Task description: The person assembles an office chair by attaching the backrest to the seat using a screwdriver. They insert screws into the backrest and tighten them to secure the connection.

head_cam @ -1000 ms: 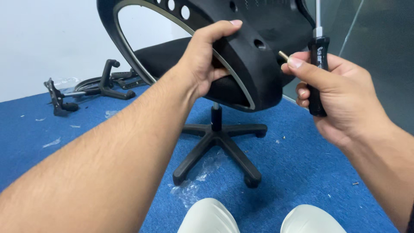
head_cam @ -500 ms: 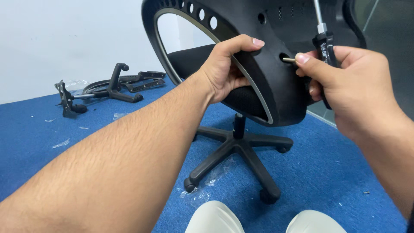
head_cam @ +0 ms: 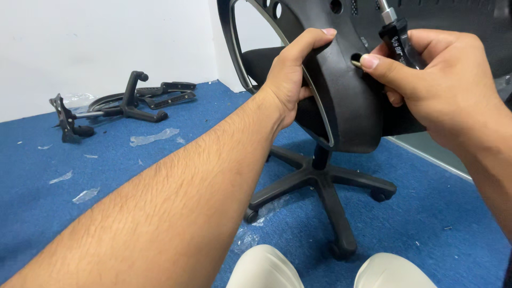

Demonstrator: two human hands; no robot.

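Landmark: the chair backrest (head_cam: 346, 101), tilted at the top middle. Left hand (head_cam: 290, 80) on its left edge, fingers curled over the rim. Right hand (head_cam: 437, 85) at its right, fingertip at a hole in the shell, screwdriver (head_cam: 397, 40) upright in the grip. Seat (head_cam: 261, 61) behind the backrest, wheeled base (head_cam: 320, 181) below it on the carpet (head_cam: 80, 213). Loose chair parts (head_cam: 122, 101) far left of the backrest, by the wall (head_cam: 96, 42). Plastic scraps (head_cam: 152, 137) between parts and base.

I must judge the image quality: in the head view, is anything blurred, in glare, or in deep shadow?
Head view: light is even and soft, no glare; the left hand, right hand and screwdriver are sharp; the black chair back loses surface detail in darkness; the near forearm looks stretched by the wide lens.
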